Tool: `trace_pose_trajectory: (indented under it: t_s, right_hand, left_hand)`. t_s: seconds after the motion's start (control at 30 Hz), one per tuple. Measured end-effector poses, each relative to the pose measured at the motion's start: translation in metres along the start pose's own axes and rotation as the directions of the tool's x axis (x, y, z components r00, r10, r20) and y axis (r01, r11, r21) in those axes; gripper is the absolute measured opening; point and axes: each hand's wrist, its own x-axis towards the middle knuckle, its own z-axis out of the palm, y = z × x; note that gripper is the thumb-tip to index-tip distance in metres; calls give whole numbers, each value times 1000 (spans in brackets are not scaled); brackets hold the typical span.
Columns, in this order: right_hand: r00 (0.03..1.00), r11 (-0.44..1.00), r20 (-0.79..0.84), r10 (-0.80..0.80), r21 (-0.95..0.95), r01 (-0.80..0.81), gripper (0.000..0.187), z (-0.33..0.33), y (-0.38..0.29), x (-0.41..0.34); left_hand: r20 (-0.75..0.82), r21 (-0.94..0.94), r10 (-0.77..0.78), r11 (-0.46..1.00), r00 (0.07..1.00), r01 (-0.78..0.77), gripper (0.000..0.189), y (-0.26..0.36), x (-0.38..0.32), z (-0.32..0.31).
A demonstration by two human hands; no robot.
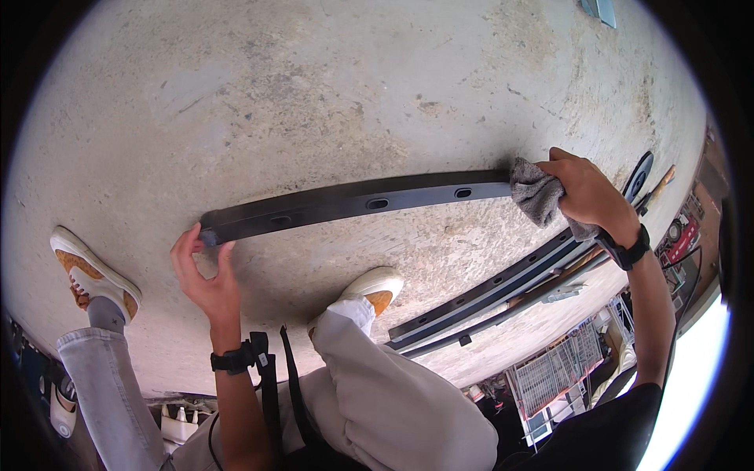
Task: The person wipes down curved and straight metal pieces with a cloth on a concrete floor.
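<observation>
A long black bar (353, 200) with oval slots in its side spans the view over the concrete floor. Its left end lies between the thumb and fingers of my left hand (206, 271). At the other end my right hand (592, 188) holds a crumpled grey cloth (536, 191) against the bar, and the cloth covers that end. Both wrists carry black bands.
Further dark slotted bars (483, 288) and a long dark pole (506, 309) lie on the concrete floor (330, 106) at the right. A round black disc (638, 176) is beyond them. A wire rack (556, 368) stands at the lower right. My shoes flank my left hand.
</observation>
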Motion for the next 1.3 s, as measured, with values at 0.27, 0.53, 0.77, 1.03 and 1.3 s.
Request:
trace_pose_trajectory:
  t_s: [0.27,0.53,0.77,1.03,1.3]
  right_hand:
    - [878,858,-95,469,-184,-479,47,91,209,-152]
    - [588,808,-563,581,489,-329,68,185,79,-130]
    - [762,561,-558,328,764,318,92,170,-233,-20]
    - [775,331,-489,400,866,376,39,178,-211,-14]
    - [540,-213,51,840,947,242,46,227,-161,8]
  left_hand:
    - [60,107,76,991,995,-82,58,-25,21,-17]
    - [41,173,253,951,967,-256,52,15,36,-29]
    - [569,-681,235,672,788,291,53,150,0,54]
    - [618,-596,-263,458,741,660,59,79,66,8]
    - [682,-665,-258,169,684,728,58,38,107,-55]
